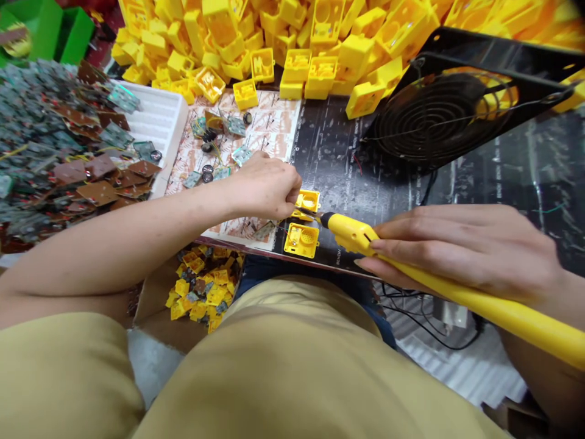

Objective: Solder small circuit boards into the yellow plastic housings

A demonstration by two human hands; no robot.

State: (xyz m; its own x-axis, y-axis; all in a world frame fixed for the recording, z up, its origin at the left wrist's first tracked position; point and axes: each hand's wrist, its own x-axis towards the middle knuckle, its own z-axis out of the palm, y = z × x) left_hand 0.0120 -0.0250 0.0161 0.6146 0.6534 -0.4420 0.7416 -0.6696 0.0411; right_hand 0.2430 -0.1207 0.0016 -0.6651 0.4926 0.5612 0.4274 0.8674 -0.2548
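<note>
My left hand (266,185) is curled at the front edge of the bench, its fingers pinched on a small yellow plastic case (308,200). My right hand (461,244) grips a yellow soldering iron (351,232) like a pen, its tip pointing left at that case. A second open yellow case (301,239) lies just below the tip on the black mat (333,152).
A big heap of yellow cases (292,42) fills the back. A black fan (434,113) leans at the right. Circuit boards (68,152) pile at the left beside a white tray (159,119). Loose boards and parts (219,140) lie on patterned paper. A box of finished pieces (203,296) sits below the bench.
</note>
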